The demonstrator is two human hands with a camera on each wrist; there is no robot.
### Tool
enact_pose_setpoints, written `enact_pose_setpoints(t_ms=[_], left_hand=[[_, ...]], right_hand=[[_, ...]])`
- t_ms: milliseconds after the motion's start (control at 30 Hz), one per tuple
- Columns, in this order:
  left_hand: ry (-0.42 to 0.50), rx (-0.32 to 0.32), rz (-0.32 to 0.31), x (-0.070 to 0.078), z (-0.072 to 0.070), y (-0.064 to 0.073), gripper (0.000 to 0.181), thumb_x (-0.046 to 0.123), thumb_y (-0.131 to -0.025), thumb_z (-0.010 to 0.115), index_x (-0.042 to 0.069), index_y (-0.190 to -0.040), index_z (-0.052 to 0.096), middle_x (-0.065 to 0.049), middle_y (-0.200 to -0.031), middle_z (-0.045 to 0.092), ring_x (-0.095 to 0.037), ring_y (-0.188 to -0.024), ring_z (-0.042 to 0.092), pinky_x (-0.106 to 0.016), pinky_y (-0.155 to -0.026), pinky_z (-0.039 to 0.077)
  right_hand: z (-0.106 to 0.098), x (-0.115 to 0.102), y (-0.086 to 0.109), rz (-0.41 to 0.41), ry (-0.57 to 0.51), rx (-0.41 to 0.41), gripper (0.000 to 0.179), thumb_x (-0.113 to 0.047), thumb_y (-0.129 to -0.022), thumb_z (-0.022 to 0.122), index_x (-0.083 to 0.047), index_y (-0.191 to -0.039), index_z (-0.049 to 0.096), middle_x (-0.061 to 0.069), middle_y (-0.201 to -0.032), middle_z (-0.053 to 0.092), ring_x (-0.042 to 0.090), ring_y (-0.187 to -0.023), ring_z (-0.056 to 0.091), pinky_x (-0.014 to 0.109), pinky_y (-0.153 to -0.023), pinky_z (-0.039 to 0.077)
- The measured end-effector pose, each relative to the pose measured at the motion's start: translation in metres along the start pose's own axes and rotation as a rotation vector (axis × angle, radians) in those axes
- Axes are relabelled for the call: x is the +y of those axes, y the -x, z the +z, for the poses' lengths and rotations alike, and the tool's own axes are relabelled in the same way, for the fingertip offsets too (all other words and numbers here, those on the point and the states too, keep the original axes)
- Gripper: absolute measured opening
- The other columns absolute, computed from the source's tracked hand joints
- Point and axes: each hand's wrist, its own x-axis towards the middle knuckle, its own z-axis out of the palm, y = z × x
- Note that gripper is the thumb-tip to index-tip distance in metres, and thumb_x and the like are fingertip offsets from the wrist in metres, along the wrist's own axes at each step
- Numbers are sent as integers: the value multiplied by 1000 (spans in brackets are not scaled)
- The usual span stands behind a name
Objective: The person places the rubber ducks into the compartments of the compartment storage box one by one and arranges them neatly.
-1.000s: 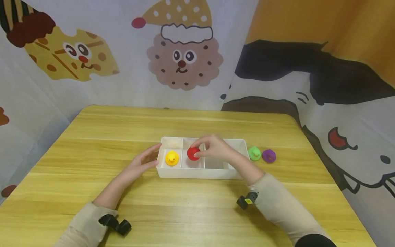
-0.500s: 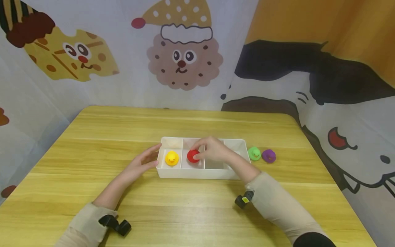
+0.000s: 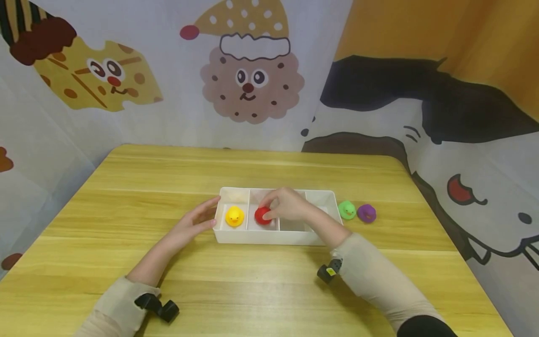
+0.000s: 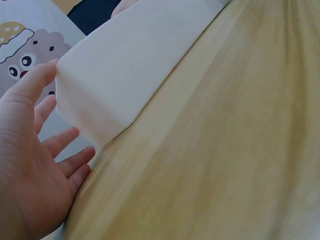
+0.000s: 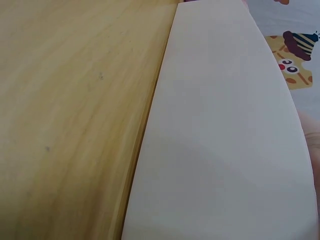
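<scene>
The left hand (image 3: 191,222), its fingers loosely spread, touches the end of one smooth, white, rectangular box (image 3: 269,238) with four compartments. One rounded yellow duck (image 3: 234,216) sits in the leftmost; in the second, the right hand (image 3: 290,204) pinches one round red toy (image 3: 261,216) — thumb against fingers. Just beyond, on the wood-grained table (image 3: 252,290), sit one green duck (image 3: 347,210) and one purple toy (image 3: 367,213).

A hand could pass behind the box (image 3: 269,238), or before it, between left sleeve (image 3: 115,304) and right sleeve (image 3: 376,278). The left hand (image 3: 193,222) blocked the left end, the right hand (image 3: 288,205) the middle from above, the green duck (image 3: 347,210) and purple toy (image 3: 367,213) the right end.
</scene>
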Motion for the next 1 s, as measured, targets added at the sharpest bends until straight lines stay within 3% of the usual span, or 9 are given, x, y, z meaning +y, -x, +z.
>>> enact_pose_setpoints(t_ms=[367,667,833,1000], left_hand=[[-1,-4,7,-1,-1,0,59,12,-98,55,19,-151,31,-18,-150,33,-40,-133,35,-59,-100,34],[-4,-2,7,-1,0,0,59,11,-98,54,19,-151,31,-18,-151,31,-40,-133,34,-60,-100,33],[-1,-3,10,0,0,0,59,11,-98,54,19,-151,30,-18,-151,31,-40,-133,34,-60,-101,33],[-3,-6,16,0,0,0,59,11,-98,54,18,-151,30,-18,-151,31,-39,-133,34,-59,-101,33]], right_hand=[[0,-3,-2,22,4,-30,23,-16,-77,81,-20,-99,74,-10,-93,66,17,-90,56,34,-78,48],[-3,-4,3,12,28,5,27,-21,-80,79,-20,-105,73,-12,-97,67,15,-94,57,39,-84,47],[-10,-5,12,-47,15,58,27,-21,-81,77,-21,-108,72,-12,-102,67,14,-96,57,40,-85,47],[-18,-5,23,-118,-12,115,29,-20,-80,79,-17,-108,72,-7,-101,69,16,-92,59,35,-77,49]])
